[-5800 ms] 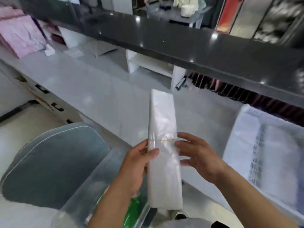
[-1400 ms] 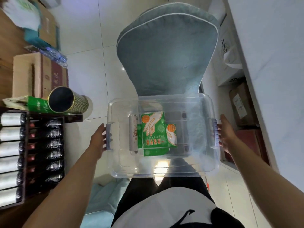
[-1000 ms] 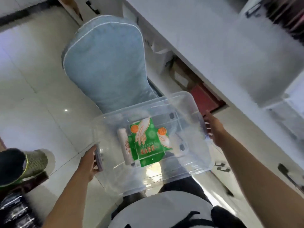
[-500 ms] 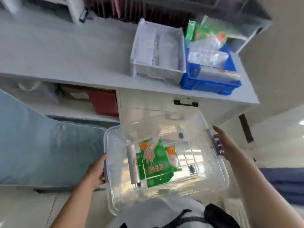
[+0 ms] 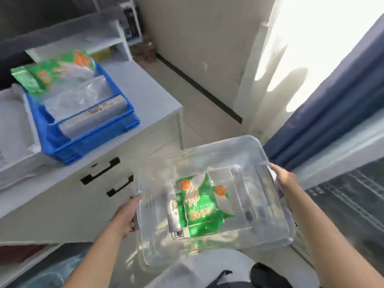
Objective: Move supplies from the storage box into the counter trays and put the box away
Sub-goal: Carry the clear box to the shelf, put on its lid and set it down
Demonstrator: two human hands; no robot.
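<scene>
I hold a clear plastic storage box (image 5: 268, 235) in the air in front of my body. My left hand (image 5: 128, 215) grips its left handle and my right hand (image 5: 283, 179) grips its right handle. Inside lie green glove packets (image 5: 202, 206) and a slim white roll (image 5: 173, 213). On the white counter (image 5: 151, 94) to the left stands a blue tray (image 5: 89, 140) filled with green packets, clear bags and a long box. A white tray (image 5: 31, 123) sits beside it at the left edge.
The counter cabinet below has drawers with black handles (image 5: 100, 171). A beige wall (image 5: 197, 38) with a dark skirting runs ahead. Blue curtains (image 5: 324, 121) and a bright window are on the right. Pale floor tiles (image 5: 197, 113) lie between counter and wall.
The view has swung right with the box held in both hands: the counter trays have slid to the left, and the wall, window and curtains have come into sight.
</scene>
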